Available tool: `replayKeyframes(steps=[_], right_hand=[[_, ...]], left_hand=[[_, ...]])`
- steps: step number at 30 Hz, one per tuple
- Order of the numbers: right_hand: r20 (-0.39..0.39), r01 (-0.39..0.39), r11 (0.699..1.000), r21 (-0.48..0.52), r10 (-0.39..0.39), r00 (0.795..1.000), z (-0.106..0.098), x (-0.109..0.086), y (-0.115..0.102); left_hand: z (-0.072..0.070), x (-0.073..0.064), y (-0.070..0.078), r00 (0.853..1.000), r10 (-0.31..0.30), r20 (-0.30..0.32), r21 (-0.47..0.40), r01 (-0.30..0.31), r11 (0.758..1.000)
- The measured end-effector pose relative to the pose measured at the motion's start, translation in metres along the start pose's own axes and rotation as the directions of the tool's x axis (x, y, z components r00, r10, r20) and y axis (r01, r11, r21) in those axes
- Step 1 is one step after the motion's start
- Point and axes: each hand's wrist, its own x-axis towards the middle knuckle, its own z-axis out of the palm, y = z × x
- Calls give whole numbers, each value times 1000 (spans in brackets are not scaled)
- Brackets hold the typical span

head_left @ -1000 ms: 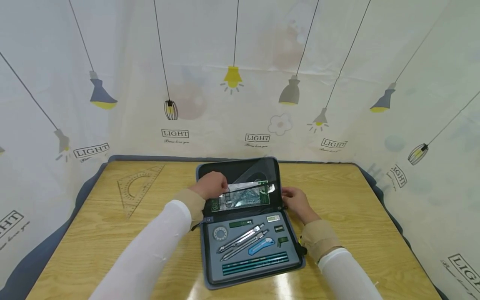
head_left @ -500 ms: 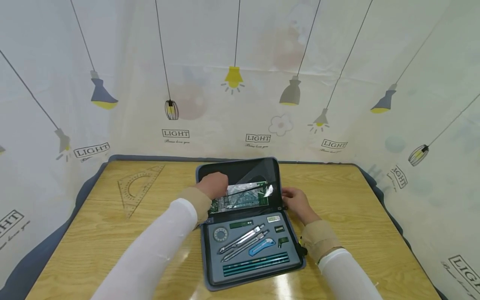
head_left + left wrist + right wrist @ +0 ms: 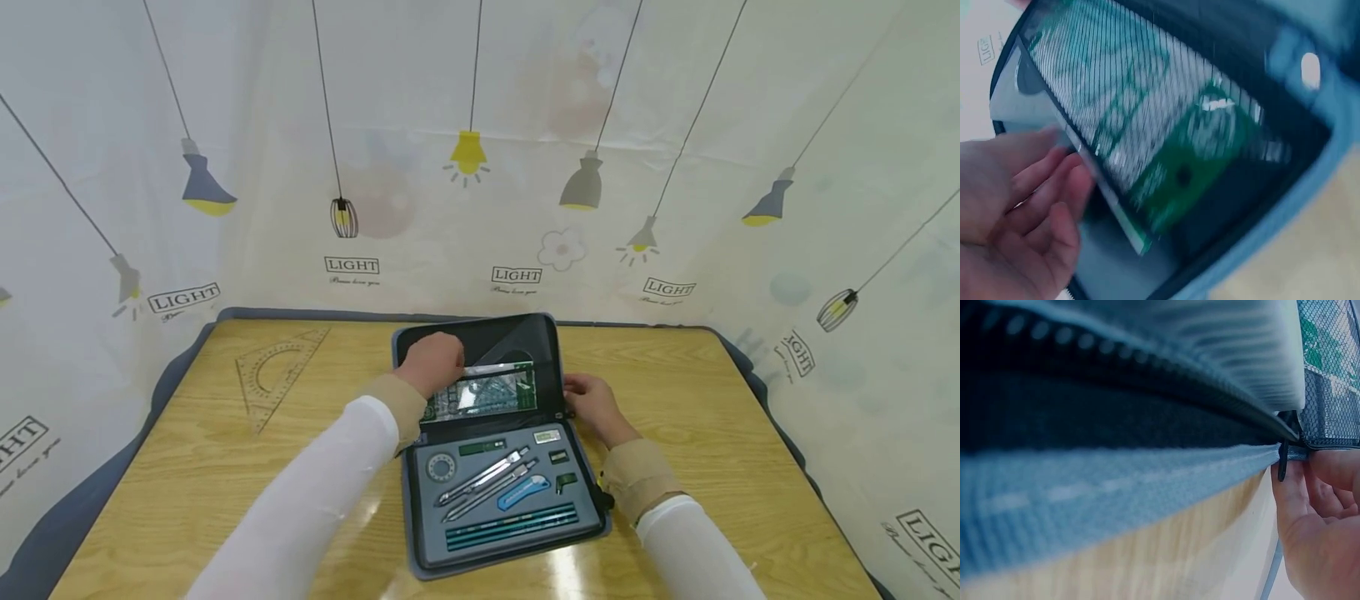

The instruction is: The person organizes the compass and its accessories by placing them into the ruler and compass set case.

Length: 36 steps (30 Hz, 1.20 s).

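Note:
An open zip case of drawing tools lies on the table, its lid raised at the back. In the lid's mesh pocket sits a clear plastic packet with green print. My left hand has curled fingers at the packet's upper edge, pinching it near the left side of the lid; the fingertips are partly hidden. A transparent plate shows behind the packet. On the right, my right hand grips the lid's edge near the hinge, with thumb and fingers at the zip.
Set into the grey tray are compasses, a blue cutter, teal pencils, a round dial-like piece, an eraser and a sharpener. A clear protractor triangle lies at the table's back left. A printed curtain hangs behind.
My left hand has shifted slightly right along the pocket, and the packet has straightened and settled a little to the left. The right hand stays at the lid's edge.

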Motion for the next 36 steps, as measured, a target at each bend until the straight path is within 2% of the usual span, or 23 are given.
replayKeyframes(steps=[2, 4, 7, 12, 17, 21, 24, 27, 30, 33, 36], right_hand=[[-2, 8, 1000, -2, -8, 1000, 0, 0, 1], [-1, 14, 1000, -6, -14, 1000, 0, 0, 1], [3, 6, 1000, -7, -6, 1000, 0, 0, 0], [8, -7, 1000, -11, 7, 1000, -1, 0, -1], [-3, -2, 1000, -19, 2, 1000, 0, -1, -1], [-6, 3, 1000, -17, -3, 1000, 0, -1, 0], [1, 8, 1000, -15, -8, 1000, 1, 1, 0], [7, 8, 1000, -13, -8, 1000, 1, 1, 1], [11, -2, 1000, -6, 2, 1000, 1, 2, 2], [13, -14, 1000, 12, 14, 1000, 0, 2, 3], [7, -18, 1000, 11, 18, 1000, -2, 2, 5]], left_hand=[[6, 2, 1, 998, -4, -56, -100, -1, 995], [12, 4, 4, 996, -22, -84, -180, 7, 984], [20, 6, 9, 993, -48, -108, -243, 20, 970], [26, 6, 17, 989, -82, -123, -224, 53, 973], [25, 5, 23, 983, -99, -154, -139, 78, 987], [24, 7, 28, 980, -80, -183, -28, 76, 997], [25, 6, 28, 981, -57, -186, 21, 62, 998], [27, 3, 23, 984, -43, -173, -25, 39, 999], [26, -4, 15, 982, -25, -186, -139, -1, 990], [24, -17, 6, 966, -25, -257, -246, -41, 968], [23, -32, -10, 931, -35, -363, -287, -76, 955]])
